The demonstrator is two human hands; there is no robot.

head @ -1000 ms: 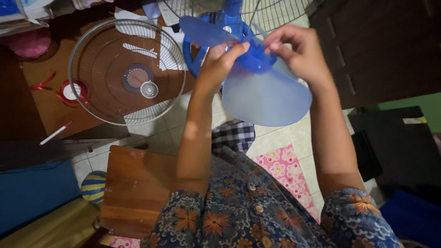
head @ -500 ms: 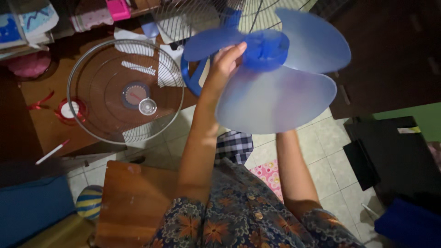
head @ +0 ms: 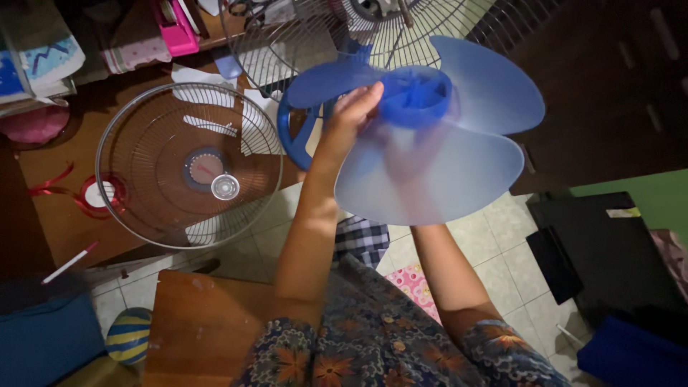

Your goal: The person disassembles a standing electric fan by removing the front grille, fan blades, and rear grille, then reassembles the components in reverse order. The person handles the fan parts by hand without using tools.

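Blade [head: 437,168]: translucent blue, three lobes, dark blue hub [head: 416,97] facing camera; held in air above tiled floor [head: 502,251], in front of rear grille [head: 401,32].

Left hand [head: 351,115]: grip closed on blade at hub edge, fingers over near lobe.

Right hand [head: 412,154]: behind blade, seen blurred through plastic; touching blade, grip cannot tell.

Front grille [head: 188,165]: flat on bench, near its right edge, left of blade, apart from it. Red tape roll [head: 100,195] just beside grille, left side.
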